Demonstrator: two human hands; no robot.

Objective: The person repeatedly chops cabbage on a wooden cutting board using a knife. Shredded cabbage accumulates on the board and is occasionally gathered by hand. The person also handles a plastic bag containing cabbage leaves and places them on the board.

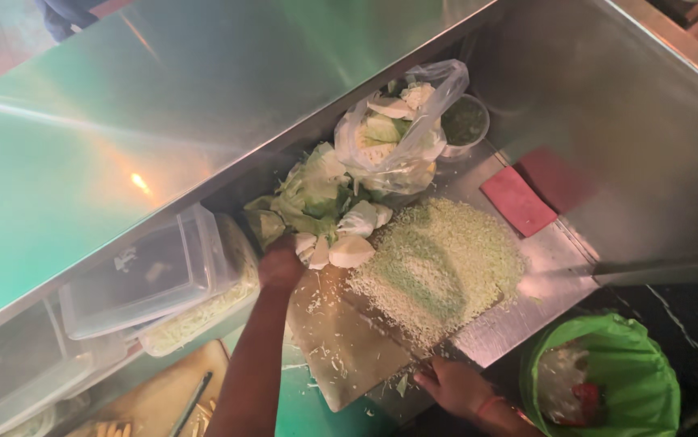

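My left hand (281, 265) reaches across the wooden cutting board (341, 344) to a heap of cabbage chunks and leaves (317, 206). Its fingers touch the pale pieces (347, 249) and are mostly hidden among them. A big pile of finely shredded cabbage (438, 259) covers the far part of the board. My right hand (456, 386) is curled at the board's near edge. It seems to grip the handle of a knife, whose dark blade (397, 328) runs under the shreds.
A clear plastic bag of cabbage pieces (397, 133) and a small round tub (466, 121) stand behind the heap. Lidded plastic boxes (163, 279) sit on the left, a red cloth (517, 200) on the steel counter, and a green-lined bin (608, 380) lower right.
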